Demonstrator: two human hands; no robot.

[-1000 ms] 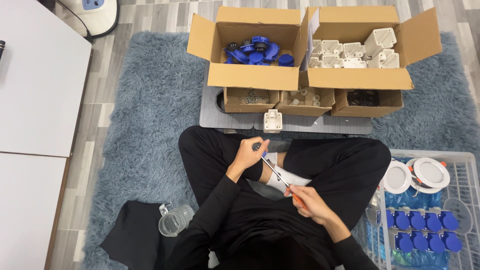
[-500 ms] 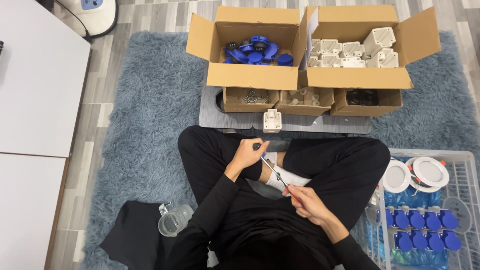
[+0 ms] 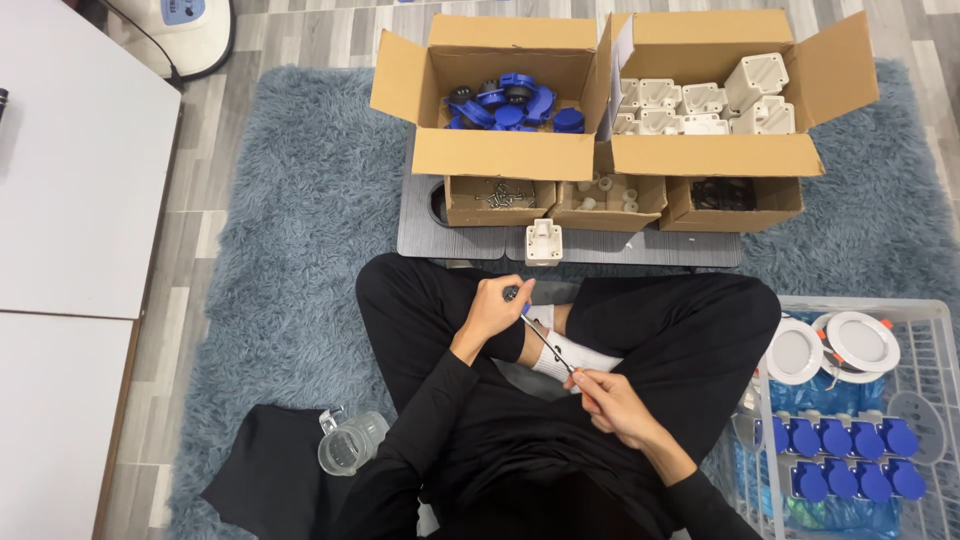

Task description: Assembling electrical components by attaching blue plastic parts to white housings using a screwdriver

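Note:
I sit cross-legged in black clothes on a grey-blue rug. My left hand (image 3: pixel 492 308) is closed around a small dark and blue part held above my lap. My right hand (image 3: pixel 612 402) grips the handle of a thin screwdriver (image 3: pixel 547 345), whose shaft slants up-left with its tip at the part in my left hand. A white plastic housing (image 3: pixel 543 241) stands on the grey board (image 3: pixel 620 247) just ahead of my knees.
Two open cardboard boxes hold blue parts (image 3: pixel 505 105) and white housings (image 3: pixel 700 105); three small boxes (image 3: pixel 610 198) sit before them with screws and small pieces. A white basket (image 3: pixel 850 420) at right holds round lamps and blue caps. A clear jug (image 3: pixel 350 443) lies left; white table (image 3: pixel 70 180) beyond.
Both hands have stayed at my lap with the screwdriver against the part; only slight shifts of the hands show.

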